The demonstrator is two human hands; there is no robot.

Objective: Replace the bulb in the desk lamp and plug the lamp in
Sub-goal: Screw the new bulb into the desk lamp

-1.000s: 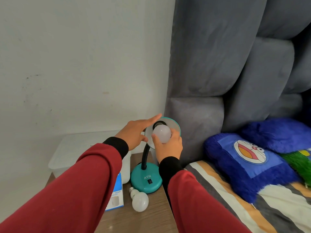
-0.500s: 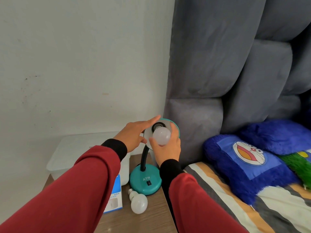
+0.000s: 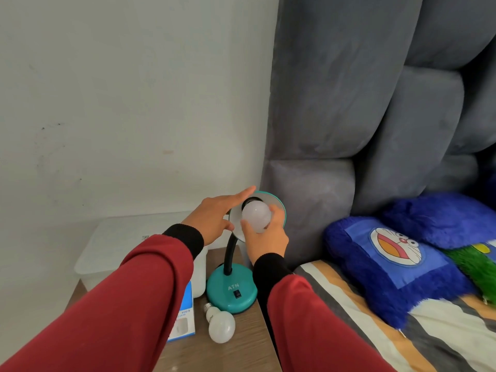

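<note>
— Where are we holding the bulb (image 3: pixel 256 215)?

— Our right hand (image 3: pixel 264 238) is curling its grip round the frosted globe, which is sitting at the socket inside the lamp shade (image 3: pixel 277 204); our left hand (image 3: pixel 214 216) is lying flat, fingers straight, against the shade

— How is it handling?

— We are judging it light, smooth, fragile, so we are gripping the widest part gently

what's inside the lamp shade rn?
A white bulb at the dark socket, gripped by the right hand. The left hand rests flat on the shade. Thread engagement is hidden by the bulb.
</note>
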